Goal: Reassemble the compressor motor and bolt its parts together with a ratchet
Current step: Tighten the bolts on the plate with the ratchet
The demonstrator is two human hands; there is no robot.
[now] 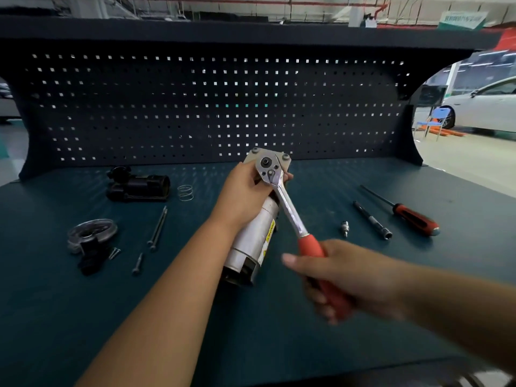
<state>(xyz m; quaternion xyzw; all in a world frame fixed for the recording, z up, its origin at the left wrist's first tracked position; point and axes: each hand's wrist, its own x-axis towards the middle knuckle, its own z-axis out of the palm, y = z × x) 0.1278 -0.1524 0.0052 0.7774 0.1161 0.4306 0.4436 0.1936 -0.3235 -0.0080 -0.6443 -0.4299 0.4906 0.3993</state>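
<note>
Head view: a teal counter (279, 344) backed by a black pegboard (167, 107), with a white car (491, 107) beyond at right. Mid-counter, the left hand (245, 191) grips the tilted compressor motor (251, 241). The right hand (349, 286), fingers (321, 298) clenched, holds the ratchet (290, 213) by its red handle, its head on the motor's top.

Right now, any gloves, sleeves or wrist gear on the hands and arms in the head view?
None visible. The left hand and right hand are bare, with no gloves and no rings I can make out. The left forearm and right forearm are bare to the frame edge, with no sleeve, watch or band. The right hand is motion-blurred, so small items on its fingers can't be ruled out.
</note>
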